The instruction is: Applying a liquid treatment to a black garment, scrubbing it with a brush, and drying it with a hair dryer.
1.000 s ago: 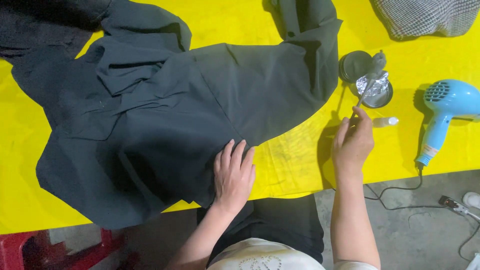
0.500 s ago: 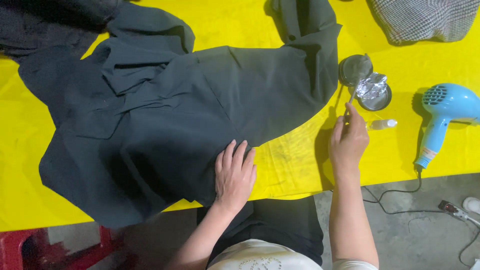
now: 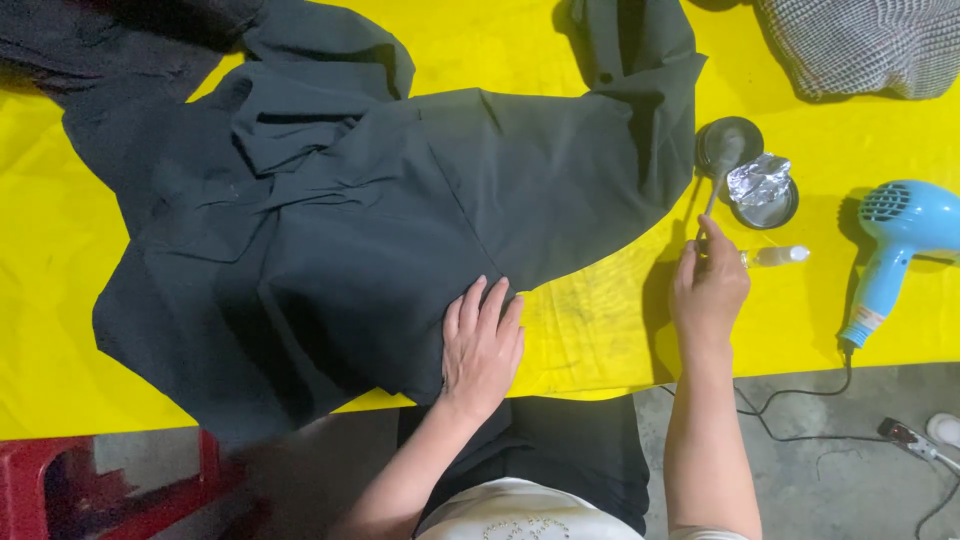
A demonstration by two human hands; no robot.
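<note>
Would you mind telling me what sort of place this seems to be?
Probably a small garment-care or tailoring workspace: a dark garment spread over a yellow-covered table, a blue hair dryer alongside, and a bare concrete floor with trailing cords.

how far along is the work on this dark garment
Done: the dark green garment lies spread on the yellow table. In hand: the left hand presses its hem; the right hand holds a thin brush at the small round tin. Left: the blue hairdryer lies untouched.
</note>
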